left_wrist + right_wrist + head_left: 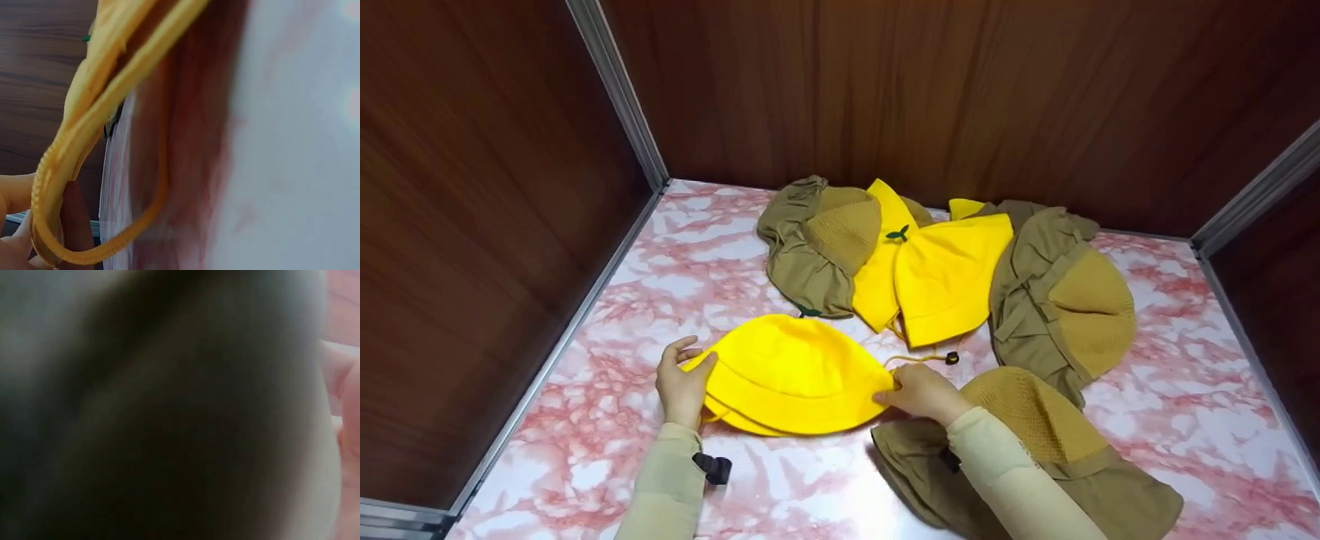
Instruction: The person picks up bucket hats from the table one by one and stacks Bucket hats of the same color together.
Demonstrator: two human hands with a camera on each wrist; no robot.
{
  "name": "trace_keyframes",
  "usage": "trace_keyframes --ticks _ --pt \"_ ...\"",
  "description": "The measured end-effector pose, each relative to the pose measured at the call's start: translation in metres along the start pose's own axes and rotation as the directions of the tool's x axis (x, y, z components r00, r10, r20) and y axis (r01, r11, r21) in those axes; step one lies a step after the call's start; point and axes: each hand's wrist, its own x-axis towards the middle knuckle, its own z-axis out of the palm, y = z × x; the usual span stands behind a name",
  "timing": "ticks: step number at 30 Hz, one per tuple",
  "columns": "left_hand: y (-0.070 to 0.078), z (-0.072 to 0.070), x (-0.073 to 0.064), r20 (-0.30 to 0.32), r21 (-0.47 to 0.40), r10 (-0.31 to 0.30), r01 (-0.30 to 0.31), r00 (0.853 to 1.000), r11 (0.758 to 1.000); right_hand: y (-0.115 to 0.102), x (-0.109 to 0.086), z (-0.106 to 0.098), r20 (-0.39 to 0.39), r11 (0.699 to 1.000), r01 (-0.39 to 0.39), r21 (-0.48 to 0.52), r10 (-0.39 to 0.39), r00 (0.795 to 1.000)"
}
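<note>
A yellow bucket hat is held flattened between both hands, its brim toward the person and a green sprout tip at its top. At its left end, my left hand pinches the brim between thumb and fingers. My right hand pinches the right end of the brim. A yellow cord loops below the brim in the left wrist view, and a cord with a black stopper lies beyond the right hand. Dark, blurred cloth fills most of the right wrist view.
A tan hat with an olive flap lies partly under the right forearm. Behind are another tan hat, a yellow hat with a green sprout, and a tan hat at right. Brown panels wall the marbled table.
</note>
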Motion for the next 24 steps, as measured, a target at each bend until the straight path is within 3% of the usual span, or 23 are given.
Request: trace_keyframes --ticks 3,6,12,17,21,24 --pt "-0.004 0.0 0.001 0.008 0.141 0.073 -0.073 0.997 0.987 -0.003 0.0 0.001 0.012 0.996 0.009 -0.093 -0.008 1.0" --pt "-0.007 0.001 0.002 0.023 0.194 0.125 -0.127 0.992 0.973 -0.005 -0.001 0.004 0.01 0.989 0.017 -0.147 -0.016 1.0" --pt "-0.01 0.003 0.007 0.041 0.28 0.215 -0.218 0.976 0.935 -0.002 -0.009 0.011 -0.149 0.96 0.071 -0.27 -0.114 0.982" --pt "-0.009 0.004 0.009 0.083 0.358 0.232 -0.247 0.969 0.9 -0.002 -0.016 0.016 -0.218 0.926 0.052 -0.374 -0.142 0.966" --pt "-0.008 0.005 0.008 0.108 0.407 0.24 -0.263 0.965 0.875 -0.002 -0.021 0.016 -0.214 0.916 0.047 -0.399 -0.143 0.966" --pt "-0.007 0.006 0.007 0.129 0.413 0.242 -0.274 0.962 0.869 0.0 -0.025 0.014 -0.204 0.919 0.077 -0.386 -0.167 0.965"
